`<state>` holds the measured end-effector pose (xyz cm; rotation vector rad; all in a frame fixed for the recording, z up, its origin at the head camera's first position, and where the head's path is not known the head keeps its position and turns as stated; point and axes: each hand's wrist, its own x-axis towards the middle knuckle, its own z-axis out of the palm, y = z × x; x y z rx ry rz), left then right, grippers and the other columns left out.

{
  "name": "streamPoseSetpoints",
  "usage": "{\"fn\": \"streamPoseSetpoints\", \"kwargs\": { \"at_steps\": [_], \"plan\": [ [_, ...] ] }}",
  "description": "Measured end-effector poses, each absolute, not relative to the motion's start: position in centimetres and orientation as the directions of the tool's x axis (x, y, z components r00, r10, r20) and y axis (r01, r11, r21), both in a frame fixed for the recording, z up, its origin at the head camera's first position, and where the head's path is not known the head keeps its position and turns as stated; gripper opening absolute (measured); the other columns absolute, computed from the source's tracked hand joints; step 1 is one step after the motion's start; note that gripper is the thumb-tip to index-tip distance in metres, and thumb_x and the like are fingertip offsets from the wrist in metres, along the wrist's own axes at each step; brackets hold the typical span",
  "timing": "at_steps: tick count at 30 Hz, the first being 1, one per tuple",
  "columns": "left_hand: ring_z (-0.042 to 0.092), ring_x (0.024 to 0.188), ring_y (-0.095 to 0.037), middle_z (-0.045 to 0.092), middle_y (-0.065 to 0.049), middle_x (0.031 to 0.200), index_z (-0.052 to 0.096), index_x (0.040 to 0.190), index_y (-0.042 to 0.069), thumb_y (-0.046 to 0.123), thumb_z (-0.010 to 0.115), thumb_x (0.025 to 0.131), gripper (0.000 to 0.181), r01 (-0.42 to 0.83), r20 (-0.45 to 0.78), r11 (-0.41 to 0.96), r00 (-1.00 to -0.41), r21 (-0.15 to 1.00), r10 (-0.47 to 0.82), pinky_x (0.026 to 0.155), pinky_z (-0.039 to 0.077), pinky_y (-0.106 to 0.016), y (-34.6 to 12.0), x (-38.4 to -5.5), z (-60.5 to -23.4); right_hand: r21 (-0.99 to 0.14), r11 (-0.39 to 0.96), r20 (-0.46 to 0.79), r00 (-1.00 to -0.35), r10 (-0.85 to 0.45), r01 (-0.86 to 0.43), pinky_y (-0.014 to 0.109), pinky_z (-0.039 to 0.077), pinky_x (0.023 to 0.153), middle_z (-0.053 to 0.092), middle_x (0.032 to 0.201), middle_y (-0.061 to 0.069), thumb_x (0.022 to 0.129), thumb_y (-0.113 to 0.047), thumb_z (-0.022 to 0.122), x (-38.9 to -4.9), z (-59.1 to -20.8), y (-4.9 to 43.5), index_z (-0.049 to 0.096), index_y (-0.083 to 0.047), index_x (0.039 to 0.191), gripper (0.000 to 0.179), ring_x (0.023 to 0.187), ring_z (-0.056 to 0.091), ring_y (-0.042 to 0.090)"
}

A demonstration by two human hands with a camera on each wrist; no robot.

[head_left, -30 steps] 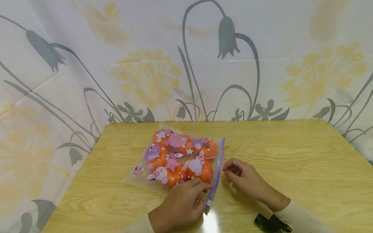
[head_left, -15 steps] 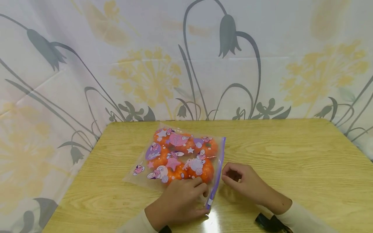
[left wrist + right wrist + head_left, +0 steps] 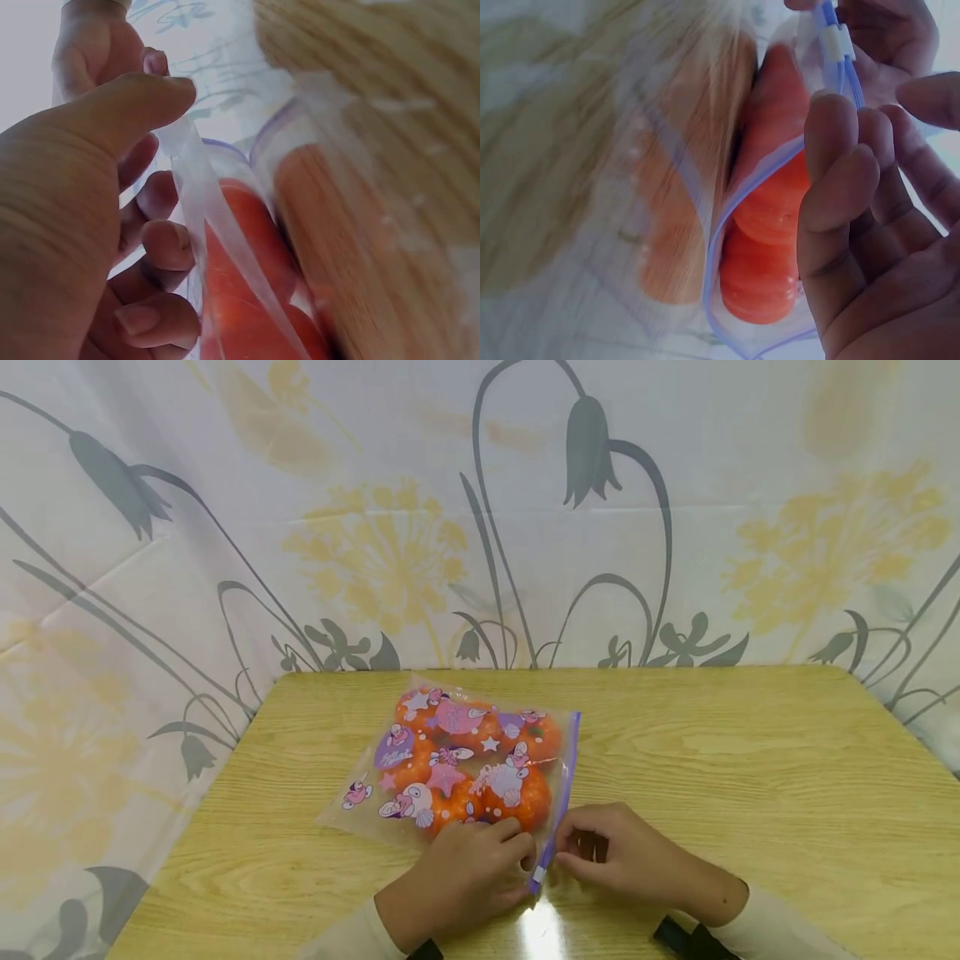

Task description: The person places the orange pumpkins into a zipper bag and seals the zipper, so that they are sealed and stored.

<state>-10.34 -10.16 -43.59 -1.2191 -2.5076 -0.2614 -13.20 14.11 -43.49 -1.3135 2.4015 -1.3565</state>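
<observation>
A clear zip bag (image 3: 442,793) with pink and purple cartoon prints lies on the table, holding several orange tangerines (image 3: 534,802). Its purple zip strip (image 3: 572,752) faces right, and the white slider (image 3: 540,874) sits at the near end. Part of the mouth gapes in the right wrist view. My left hand (image 3: 457,881) grips the bag's near edge by the slider; its thumb (image 3: 161,101) lies across the film. My right hand (image 3: 630,856) is at the zip strip close to the slider, fingers (image 3: 832,142) bent and touching the strip, thumb apart.
A wood-grain table (image 3: 750,760) spreads under the bag and both hands. Behind it hangs a pale flower-patterned cloth (image 3: 675,527). Black wrist straps (image 3: 690,939) show at the sleeves.
My right hand has come nearer and slightly left, to the zip strip beside the slider. My left hand has shifted its fingers at the near corner. The bag has hardly moved.
</observation>
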Motion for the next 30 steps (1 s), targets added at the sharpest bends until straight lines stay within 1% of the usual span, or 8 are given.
{"fn": "streamPoseSetpoints", "kwargs": {
  "at_steps": [4, 9, 12, 17, 22, 25, 29, 30],
  "plan": [
    [0.051, 0.062, 0.000, 0.062, 0.014, 0.084, 0.067, 0.088, 0.028, 0.039, 0.078, 0.083, 0.017, 0.794, 0.386, 0.607, -0.567, 0.022, 0.728, 0.052, 0.035, -0.011, -10.28, -10.42, -43.56, -0.720, 0.264, 0.293, -0.626, -0.722, -0.641, 0.018, 0.049, 0.053, 0.061, 0.075, -0.010, 0.091, -0.011, 0.072, -13.02, -43.24, 13.98, 0.066, -0.019, 0.097, 0.012, 0.067, 0.050, -0.006],
    [0.052, 0.062, 0.003, 0.064, 0.015, 0.083, 0.070, 0.088, 0.027, 0.034, 0.080, 0.081, 0.014, 0.816, 0.457, 0.578, -0.521, 0.019, 0.721, 0.052, 0.034, -0.006, -10.39, -10.58, -43.59, -0.698, 0.286, 0.287, -0.622, -0.728, -0.657, 0.017, 0.049, 0.052, 0.060, 0.075, -0.011, 0.086, -0.007, 0.075, -12.98, -43.31, 13.96, 0.067, -0.019, 0.104, 0.022, 0.066, 0.051, -0.007],
    [0.055, 0.063, 0.004, 0.065, 0.015, 0.082, 0.071, 0.087, 0.026, 0.033, 0.080, 0.080, 0.014, 0.822, 0.503, 0.569, -0.500, 0.022, 0.704, 0.054, 0.037, -0.005, -10.31, -10.65, -43.50, -0.656, 0.288, 0.318, -0.601, -0.733, -0.698, 0.014, 0.047, 0.052, 0.059, 0.074, -0.012, 0.084, -0.005, 0.076, -12.93, -43.44, 13.93, 0.067, -0.019, 0.103, 0.026, 0.065, 0.049, -0.008],
    [0.060, 0.066, 0.004, 0.067, 0.015, 0.082, 0.072, 0.085, 0.025, 0.028, 0.080, 0.080, 0.010, 0.827, 0.565, 0.561, -0.474, 0.023, 0.675, 0.057, 0.044, -0.007, -10.09, -10.74, -43.42, -0.524, 0.273, 0.421, -0.524, -0.740, -0.807, 0.006, 0.042, 0.054, 0.059, 0.074, -0.011, 0.082, -0.007, 0.079, -12.84, -43.74, 13.75, 0.067, -0.019, 0.101, 0.026, 0.065, 0.048, -0.009],
    [0.059, 0.065, 0.005, 0.067, 0.013, 0.083, 0.072, 0.084, 0.024, 0.025, 0.080, 0.081, 0.009, 0.841, 0.588, 0.538, -0.462, 0.055, 0.664, 0.057, 0.044, -0.008, -9.97, -10.73, -43.47, -0.401, 0.268, 0.506, -0.456, -0.732, -0.876, 0.001, 0.037, 0.056, 0.057, 0.072, -0.011, 0.082, -0.013, 0.081, -12.76, -43.88, 13.50, 0.067, -0.019, 0.099, 0.022, 0.064, 0.046, -0.009],
    [0.059, 0.064, 0.004, 0.067, 0.013, 0.082, 0.072, 0.084, 0.024, 0.024, 0.081, 0.081, 0.009, 0.845, 0.595, 0.531, -0.458, 0.060, 0.661, 0.055, 0.043, -0.009, -9.91, -10.70, -43.49, -0.313, 0.264, 0.556, -0.401, -0.728, -0.912, 0.000, 0.035, 0.056, 0.059, 0.073, -0.011, 0.083, -0.016, 0.081, -12.77, -43.94, 13.38, 0.067, -0.019, 0.097, 0.019, 0.062, 0.046, -0.009],
    [0.060, 0.064, 0.004, 0.067, 0.013, 0.082, 0.072, 0.084, 0.024, 0.024, 0.081, 0.080, 0.010, 0.843, 0.598, 0.534, -0.461, 0.063, 0.656, 0.055, 0.044, -0.009, -9.85, -10.64, -43.44, -0.186, 0.259, 0.612, -0.318, -0.724, -0.948, 0.000, 0.035, 0.056, 0.066, 0.080, -0.010, 0.093, -0.023, 0.072, -12.89, -43.99, 13.28, 0.067, -0.018, 0.096, 0.008, 0.060, 0.045, -0.009],
    [0.060, 0.064, 0.004, 0.067, 0.013, 0.082, 0.072, 0.085, 0.024, 0.024, 0.081, 0.080, 0.010, 0.843, 0.597, 0.533, -0.464, 0.071, 0.654, 0.056, 0.045, -0.010, -9.85, -10.63, -43.41, -0.162, 0.259, 0.620, -0.302, -0.724, -0.952, 0.001, 0.036, 0.056, 0.067, 0.081, -0.010, 0.095, -0.025, 0.069, -12.91, -44.00, 13.27, 0.067, -0.018, 0.095, 0.007, 0.060, 0.045, -0.009]
  ]
}}
